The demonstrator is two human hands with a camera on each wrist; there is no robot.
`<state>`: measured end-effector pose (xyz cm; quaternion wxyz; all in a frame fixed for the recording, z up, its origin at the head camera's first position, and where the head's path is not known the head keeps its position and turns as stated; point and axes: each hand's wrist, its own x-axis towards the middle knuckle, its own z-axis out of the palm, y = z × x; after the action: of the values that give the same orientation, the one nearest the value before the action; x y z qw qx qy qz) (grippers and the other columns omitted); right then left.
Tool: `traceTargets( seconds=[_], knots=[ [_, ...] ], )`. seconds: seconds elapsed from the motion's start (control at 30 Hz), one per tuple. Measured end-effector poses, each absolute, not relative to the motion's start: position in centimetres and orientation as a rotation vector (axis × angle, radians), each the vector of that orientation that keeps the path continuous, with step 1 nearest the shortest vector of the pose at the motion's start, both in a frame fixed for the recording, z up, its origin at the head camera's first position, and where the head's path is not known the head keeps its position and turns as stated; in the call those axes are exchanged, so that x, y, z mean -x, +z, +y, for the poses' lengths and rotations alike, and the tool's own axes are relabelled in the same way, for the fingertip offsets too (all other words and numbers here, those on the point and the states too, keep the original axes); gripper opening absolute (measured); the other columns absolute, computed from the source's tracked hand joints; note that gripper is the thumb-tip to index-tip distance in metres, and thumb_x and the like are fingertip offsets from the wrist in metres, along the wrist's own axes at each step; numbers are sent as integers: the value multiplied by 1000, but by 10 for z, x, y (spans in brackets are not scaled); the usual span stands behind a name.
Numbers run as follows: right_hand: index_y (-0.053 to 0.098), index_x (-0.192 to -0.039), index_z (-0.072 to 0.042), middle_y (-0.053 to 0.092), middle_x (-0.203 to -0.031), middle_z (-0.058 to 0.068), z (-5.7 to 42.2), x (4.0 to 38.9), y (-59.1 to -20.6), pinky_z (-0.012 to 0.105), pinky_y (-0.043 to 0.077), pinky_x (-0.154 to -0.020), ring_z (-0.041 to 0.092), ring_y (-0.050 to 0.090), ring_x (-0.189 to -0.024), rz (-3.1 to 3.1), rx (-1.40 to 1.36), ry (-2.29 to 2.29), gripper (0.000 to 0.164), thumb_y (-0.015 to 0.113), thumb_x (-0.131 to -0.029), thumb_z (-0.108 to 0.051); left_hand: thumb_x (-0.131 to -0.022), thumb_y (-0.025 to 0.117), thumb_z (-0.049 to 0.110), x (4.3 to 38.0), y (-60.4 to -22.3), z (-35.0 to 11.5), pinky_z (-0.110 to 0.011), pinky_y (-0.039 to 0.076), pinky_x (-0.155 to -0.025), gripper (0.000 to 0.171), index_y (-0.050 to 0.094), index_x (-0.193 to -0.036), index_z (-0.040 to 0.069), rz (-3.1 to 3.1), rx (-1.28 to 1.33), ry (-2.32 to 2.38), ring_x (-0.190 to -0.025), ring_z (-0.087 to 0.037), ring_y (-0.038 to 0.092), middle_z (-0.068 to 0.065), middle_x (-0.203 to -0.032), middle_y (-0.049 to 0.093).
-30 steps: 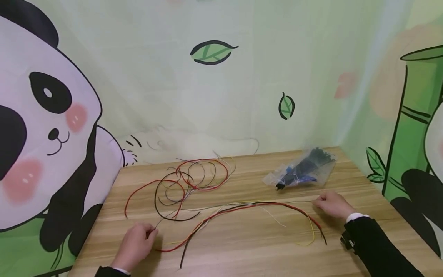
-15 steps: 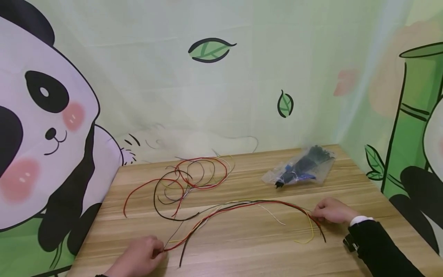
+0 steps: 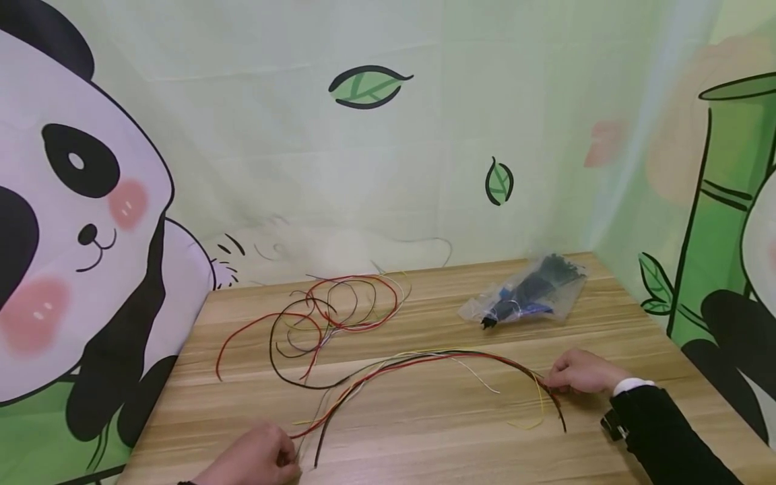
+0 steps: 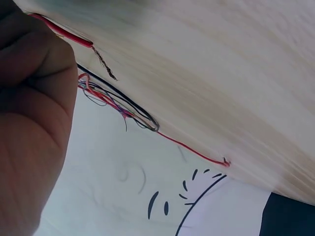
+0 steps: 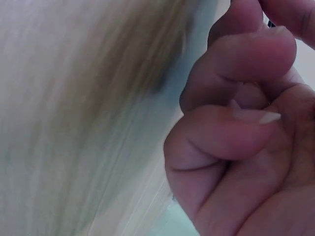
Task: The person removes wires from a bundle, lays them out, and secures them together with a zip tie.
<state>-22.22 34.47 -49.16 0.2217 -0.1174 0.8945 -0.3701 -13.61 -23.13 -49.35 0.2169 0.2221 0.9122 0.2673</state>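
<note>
A bundle of red, black, yellow and white wires [image 3: 418,362] lies arched across the front of the wooden table [image 3: 436,431]. Beside the bundle's left end, my left hand [image 3: 257,459] pinches a thin grey wire [image 3: 321,407]. At the bundle's right end my right hand [image 3: 583,372] pinches with thumb and forefinger; its fingertips touch the wires, and which ones they hold is partly hidden. In the left wrist view, a red wire with frayed bare strands [image 4: 104,63] sticks out past the hand. Curled fingers [image 5: 211,137] fill the right wrist view, with no wire clearly visible.
Loose coils of red, black, grey and yellow wire [image 3: 321,323] lie at the back left, one black loop reaching the bundle. A clear plastic bag [image 3: 527,296] of black cable ties sits at the back right. A printed cloth [image 3: 424,168] hangs behind the table.
My left hand has moved right and towards the front edge. The grey wire, earlier stretched behind the bundle, now lies along it. My right hand has shifted slightly nearer, down to the bundle's end.
</note>
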Motion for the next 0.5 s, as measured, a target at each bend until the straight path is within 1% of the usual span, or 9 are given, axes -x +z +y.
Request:
traceTargets(
  seconds=[0.2,0.37,0.43,0.5],
  knots=[
    [64,-66,-2,45,-55,-6,343,222,-490,23,29,-45,8,36,-46,2454,329,-1014,31,67,-87,-24,-81,73,28,137,-494,-228,-24,36,-54,18,65,-65,25,2478,-592,762,-58,-3,45,14,-60,53],
    [62,-65,2,44,-54,-7,343,221,-488,22,29,-45,7,36,-45,2454,317,-1003,36,67,-88,-25,-84,72,31,138,-495,-228,-25,38,-53,16,68,-70,25,2472,-558,806,-58,-4,46,13,-62,55],
    [61,-64,1,44,-54,-7,344,221,-486,23,30,-46,7,36,-46,2492,312,-974,35,66,-88,-24,-86,70,30,139,-494,-231,-24,38,-53,15,68,-72,25,2535,-579,806,-58,-3,46,15,-62,54],
    [60,-63,-2,45,-56,-7,346,220,-483,24,31,-48,9,38,-49,2568,293,-934,32,66,-87,-22,-88,68,27,141,-493,-233,-24,37,-52,15,68,-73,25,2638,-581,786,-57,-1,44,16,-62,53]
  ],
)
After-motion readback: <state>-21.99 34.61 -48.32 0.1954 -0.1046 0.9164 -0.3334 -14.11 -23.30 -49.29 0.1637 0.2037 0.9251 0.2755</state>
